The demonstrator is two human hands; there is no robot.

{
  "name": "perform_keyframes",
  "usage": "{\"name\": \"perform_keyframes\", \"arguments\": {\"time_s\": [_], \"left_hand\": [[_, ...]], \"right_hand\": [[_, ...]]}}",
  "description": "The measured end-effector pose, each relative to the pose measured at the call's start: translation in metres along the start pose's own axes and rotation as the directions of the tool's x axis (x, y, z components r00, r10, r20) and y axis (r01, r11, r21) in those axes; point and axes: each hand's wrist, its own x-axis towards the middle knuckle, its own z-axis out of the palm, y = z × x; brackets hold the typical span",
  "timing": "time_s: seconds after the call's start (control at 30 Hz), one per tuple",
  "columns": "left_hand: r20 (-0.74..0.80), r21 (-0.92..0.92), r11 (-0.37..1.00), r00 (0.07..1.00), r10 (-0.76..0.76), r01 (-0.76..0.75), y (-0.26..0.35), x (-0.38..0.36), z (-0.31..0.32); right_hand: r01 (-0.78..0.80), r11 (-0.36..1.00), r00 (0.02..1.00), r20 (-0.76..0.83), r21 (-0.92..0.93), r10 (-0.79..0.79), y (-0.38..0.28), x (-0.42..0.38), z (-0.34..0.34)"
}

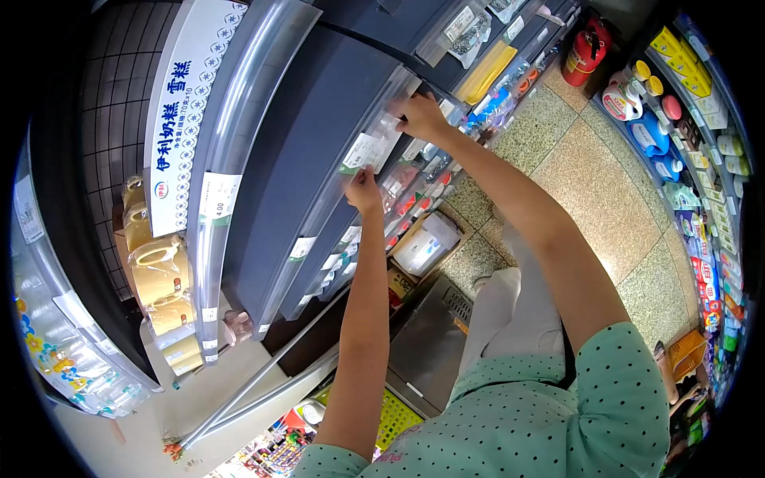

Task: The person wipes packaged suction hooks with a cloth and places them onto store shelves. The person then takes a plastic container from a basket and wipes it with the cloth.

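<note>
A white price label (368,152) with a green edge sits at the clear plastic strip (325,196) along the front of a dark shelf (299,119). My left hand (363,191) is closed at the label's lower end, thumb and fingertips pinched at its edge. Further up the same strip, my right hand (422,117) has its fingers bent and pressed together on a clear, shiny piece of plastic. Glare and blur there hide exactly where that piece ends. Another price label (302,248) shows lower on the strip.
Packaged mugs (162,275) stand on a shelf at left, beside a white printed sign (179,119). Packaged goods hang below my hands, near a cardboard box (429,245). A red fire extinguisher (586,54) stands on the tiled floor (594,179). Bottles (649,135) line the right shelves.
</note>
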Motion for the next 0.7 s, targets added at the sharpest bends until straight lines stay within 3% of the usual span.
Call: {"name": "perform_keyframes", "arguments": {"time_s": [0.13, 0.4, 0.5, 0.7], "left_hand": [[-0.022, -0.018, 1.000, 1.000, -0.004, 0.004, 0.003, -0.011, -0.002], [-0.025, 0.175, 0.978, 0.993, -0.112, 0.115, 0.010, -0.018, -0.002], [0.046, 0.263, 0.965, 0.999, -0.029, 0.016, 0.010, -0.017, -0.004], [0.023, 0.413, 0.910, 0.999, -0.037, 0.024, 0.014, -0.018, -0.004]], "right_hand": [[0.032, 0.999, 0.999, -0.025, -0.044, -0.033, -0.004, -0.012, -0.008], [0.057, 0.977, 0.992, -0.095, -0.204, -0.078, -0.004, -0.015, -0.021], [0.046, 0.967, 0.991, -0.109, -0.251, -0.075, -0.006, -0.016, -0.018], [0.027, 0.973, 0.990, -0.130, -0.227, -0.058, -0.005, -0.015, -0.013]]}}
